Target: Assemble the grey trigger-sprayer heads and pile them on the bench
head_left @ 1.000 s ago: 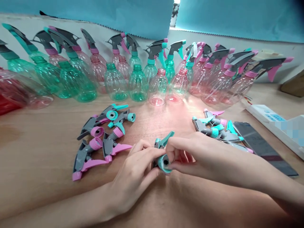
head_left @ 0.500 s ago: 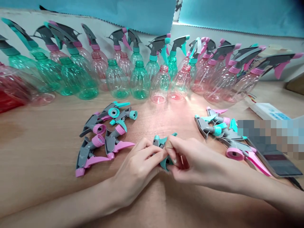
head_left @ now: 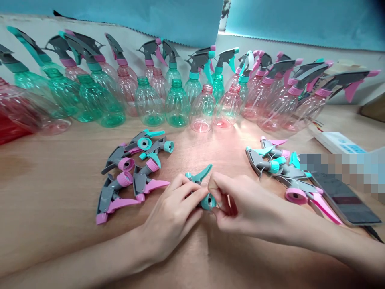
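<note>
Near the front middle of the table, my left hand (head_left: 171, 210) is closed round a teal-and-grey spray trigger head (head_left: 208, 202). Its round collar faces me, showing a dark hole inside, and its teal trigger points up to the right. My right hand (head_left: 240, 200) is pinched at the collar's right edge, thumb and forefinger together; whatever sits between those fingertips is hidden. Left of my hands lies a group of loose spray trigger heads (head_left: 140, 176) in pink, teal and grey. A second group of trigger heads (head_left: 272, 164) lies beyond my right forearm.
Along the wall stand green bottles (head_left: 177, 104) and pink bottles (head_left: 201, 110), some open-necked, others fitted with trigger heads. A dark phone (head_left: 345, 196) and a white power strip (head_left: 339, 142) lie at the right. A red bag (head_left: 15, 116) is at the far left.
The trigger head has turned and shifted slightly between my hands; its collar was largely covered half a second ago and shows again. My right fingers have curled tighter. The view has shifted a little.
</note>
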`<state>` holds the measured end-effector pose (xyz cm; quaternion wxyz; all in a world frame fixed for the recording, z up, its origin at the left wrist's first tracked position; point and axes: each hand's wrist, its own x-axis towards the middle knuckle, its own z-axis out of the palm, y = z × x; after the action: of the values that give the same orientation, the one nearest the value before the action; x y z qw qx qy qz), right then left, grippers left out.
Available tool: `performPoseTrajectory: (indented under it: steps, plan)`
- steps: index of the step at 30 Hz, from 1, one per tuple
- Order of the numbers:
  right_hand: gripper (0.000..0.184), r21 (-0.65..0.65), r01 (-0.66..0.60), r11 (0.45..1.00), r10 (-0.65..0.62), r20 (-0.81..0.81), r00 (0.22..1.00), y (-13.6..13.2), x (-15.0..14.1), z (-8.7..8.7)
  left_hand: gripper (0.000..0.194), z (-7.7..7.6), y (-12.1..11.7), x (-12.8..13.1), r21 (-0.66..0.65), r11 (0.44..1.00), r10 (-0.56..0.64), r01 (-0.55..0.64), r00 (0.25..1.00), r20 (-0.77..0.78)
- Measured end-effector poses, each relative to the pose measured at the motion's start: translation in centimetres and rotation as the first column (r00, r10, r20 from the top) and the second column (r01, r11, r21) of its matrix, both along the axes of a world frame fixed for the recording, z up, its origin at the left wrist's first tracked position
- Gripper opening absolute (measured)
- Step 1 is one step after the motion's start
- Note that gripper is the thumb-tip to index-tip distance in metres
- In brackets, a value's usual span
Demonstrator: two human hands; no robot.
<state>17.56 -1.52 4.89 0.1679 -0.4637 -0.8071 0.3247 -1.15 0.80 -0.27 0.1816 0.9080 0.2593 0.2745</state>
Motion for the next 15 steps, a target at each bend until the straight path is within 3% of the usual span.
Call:
performPoseTrajectory:
  steps: [5, 15]
  plan:
    - [0.021, 0.004, 0.02, 1.0, -0.019, -0.041, 0.999, 0.4, -0.18, -0.82, 0.013, -0.32, -0.02, 0.04, 0.026, 1.0, -0.012, 0.011, 1.0, 0.011]
    - [0.023, 0.098, 0.058, 0.993, -0.051, -0.074, 0.996, 0.24, -0.4, -1.05, 0.011, 0.08, 0.2, -0.12, -0.043, 0.999, 0.009, -0.011, 0.999, -0.032]
